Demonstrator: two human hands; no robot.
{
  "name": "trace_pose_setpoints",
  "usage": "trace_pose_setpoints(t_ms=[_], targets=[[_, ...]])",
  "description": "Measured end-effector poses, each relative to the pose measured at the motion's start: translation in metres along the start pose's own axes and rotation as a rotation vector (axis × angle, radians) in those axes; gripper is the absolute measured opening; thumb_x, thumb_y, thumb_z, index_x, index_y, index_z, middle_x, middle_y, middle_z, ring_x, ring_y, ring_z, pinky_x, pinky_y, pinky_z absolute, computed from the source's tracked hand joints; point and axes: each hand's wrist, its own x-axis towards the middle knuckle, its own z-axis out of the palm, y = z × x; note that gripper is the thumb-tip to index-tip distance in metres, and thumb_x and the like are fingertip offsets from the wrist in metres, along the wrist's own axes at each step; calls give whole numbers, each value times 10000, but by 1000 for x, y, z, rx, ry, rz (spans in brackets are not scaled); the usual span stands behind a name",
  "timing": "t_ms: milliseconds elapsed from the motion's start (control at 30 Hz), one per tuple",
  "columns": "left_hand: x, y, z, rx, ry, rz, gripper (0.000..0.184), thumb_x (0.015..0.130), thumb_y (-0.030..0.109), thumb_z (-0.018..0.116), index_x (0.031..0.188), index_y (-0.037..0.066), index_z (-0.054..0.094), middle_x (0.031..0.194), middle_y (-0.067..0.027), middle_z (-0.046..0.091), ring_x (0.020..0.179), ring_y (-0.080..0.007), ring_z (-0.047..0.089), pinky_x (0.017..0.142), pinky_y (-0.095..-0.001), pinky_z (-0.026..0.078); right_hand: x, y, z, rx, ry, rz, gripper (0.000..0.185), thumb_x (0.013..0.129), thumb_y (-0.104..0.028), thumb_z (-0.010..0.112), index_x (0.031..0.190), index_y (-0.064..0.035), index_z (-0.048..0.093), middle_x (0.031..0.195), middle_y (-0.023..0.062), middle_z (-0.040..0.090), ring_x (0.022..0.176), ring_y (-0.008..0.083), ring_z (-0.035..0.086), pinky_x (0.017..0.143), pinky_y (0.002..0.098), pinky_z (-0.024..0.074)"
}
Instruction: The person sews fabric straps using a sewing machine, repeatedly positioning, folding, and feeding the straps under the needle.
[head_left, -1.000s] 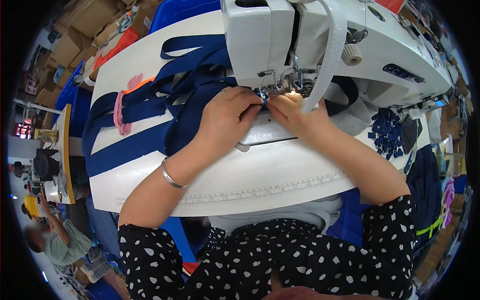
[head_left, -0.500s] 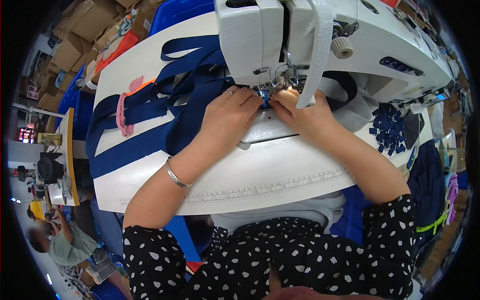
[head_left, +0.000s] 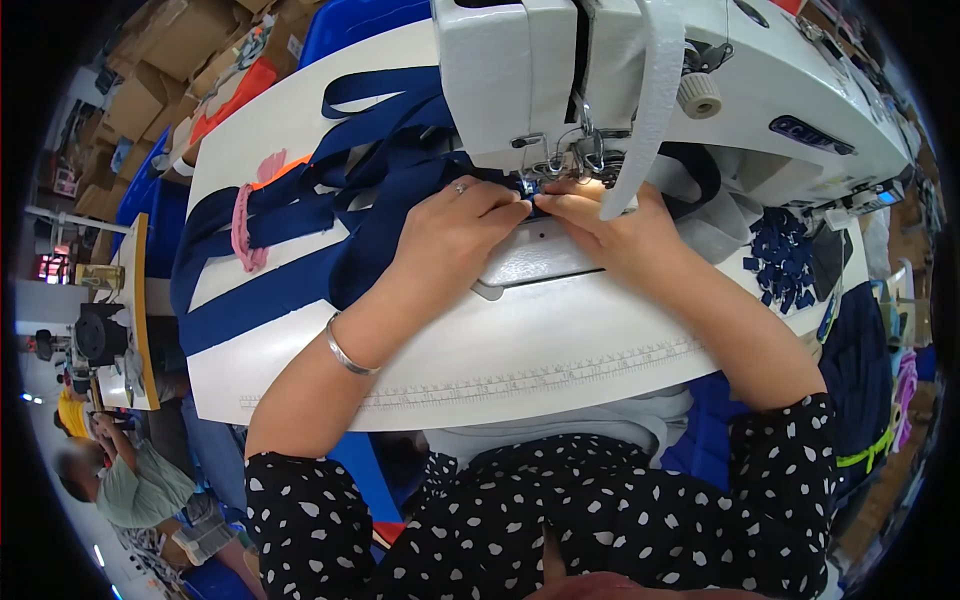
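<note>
We've L hand (head_left: 462,225) & R hand (head_left: 622,228) w/ fingers bunched at the sewing machine (head_left: 505,90), pinch hidden so can't tell, & the navy strap (head_left: 368,258) heaped loosely beside L hand could snag & pull crooked, or a fwd slip could nick a fingertip.

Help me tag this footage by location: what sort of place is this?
Probably a sewing workshop: an industrial sewing machine, long navy fabric strips on its worktable, and cardboard boxes piled beyond.
</note>
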Motion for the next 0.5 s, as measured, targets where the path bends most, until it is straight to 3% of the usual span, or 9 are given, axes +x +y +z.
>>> trace_pose_setpoints(t_ms=[300, 500], targets=[[2, -1, 0, -1, 10, 13, 220, 735, 54, 708, 952, 71, 734, 947, -44, 663, 885, -221, 663, 736, -322, 565, 4, 2, -12, 102, -98, 68, 247, 870, -138, 711, 1116, -159, 700, 979, 82, 671, 844, 328, 647, 684, 439, 558], [3, -2, 0, -20, 18, 27, 187, 749, 61, 734, 935, 65, 726, 934, -54, 655, 860, -242, 658, 732, -334, 563, 1, -10, -21, -45, -159, 221, 190, 851, -90, 706, 1037, -128, 688, 880, 116, 603, 816, 333, 616, 670, 438, 528]])
